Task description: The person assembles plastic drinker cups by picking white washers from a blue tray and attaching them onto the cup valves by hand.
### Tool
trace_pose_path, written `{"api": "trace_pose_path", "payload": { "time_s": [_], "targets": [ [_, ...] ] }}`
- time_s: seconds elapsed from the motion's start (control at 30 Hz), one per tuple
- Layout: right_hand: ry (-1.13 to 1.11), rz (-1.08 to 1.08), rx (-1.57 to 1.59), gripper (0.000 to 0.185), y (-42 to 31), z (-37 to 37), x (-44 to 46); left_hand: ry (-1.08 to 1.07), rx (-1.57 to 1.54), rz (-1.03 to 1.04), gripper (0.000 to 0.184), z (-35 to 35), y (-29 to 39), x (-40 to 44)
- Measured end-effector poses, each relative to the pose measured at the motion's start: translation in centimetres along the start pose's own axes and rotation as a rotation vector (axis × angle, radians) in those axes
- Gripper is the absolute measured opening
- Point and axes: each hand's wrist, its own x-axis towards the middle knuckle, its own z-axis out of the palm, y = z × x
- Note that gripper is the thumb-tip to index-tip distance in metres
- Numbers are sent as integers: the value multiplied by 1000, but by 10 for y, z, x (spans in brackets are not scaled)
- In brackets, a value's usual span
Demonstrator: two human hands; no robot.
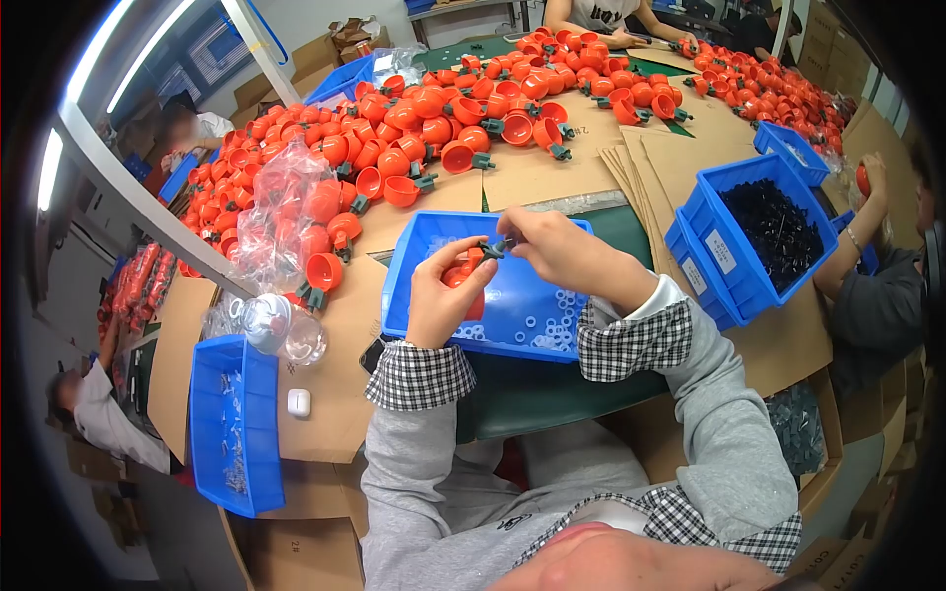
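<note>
My left hand (443, 294) is wrapped round a red cup (460, 276) with a dark green fitting (492, 249) on its top. My right hand (552, 246) is closed at the fitting's end, its fingertips pinched together; whatever small part they hold is too small to make out. Both hands are above a blue tray (512, 295), in which white rings (552, 325) lie scattered. Beyond the tray spreads a large heap of red cups (424, 128) with dark green fittings.
Blue bin of black parts (774, 231) at right; blue bin of small clear parts (235, 424) at left. Near the left bin are a white case (299, 402) and a plastic jar (266, 320). A co-worker's arm (847, 236) is at right; other people sit farther off.
</note>
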Motion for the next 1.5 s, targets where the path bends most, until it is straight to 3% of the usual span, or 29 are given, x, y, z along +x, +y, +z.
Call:
{"api": "trace_pose_path", "payload": {
  "time_s": [0.9,0.97,1.1,1.33,1.4,1.5],
  "targets": [
    [-41,23,229,19,0,-15,4,-60,-64,53,31,-4,4,-1],
    [-26,-68,189,18,1,-13,4,-95,-132,5,29,-5,3,0],
    [-80,-55,222,18,-8,-21,6,-119,-169,-66,27,-7,2,0],
    [-44,19,320,18,-2,-6,8,19,19,128,32,-4,-2,-2],
    [-31,212,413,16,0,-3,10,38,49,37,35,-4,10,-7],
    [-17,287,627,15,1,-1,10,45,94,102,33,-6,4,-6]
  ]
}}
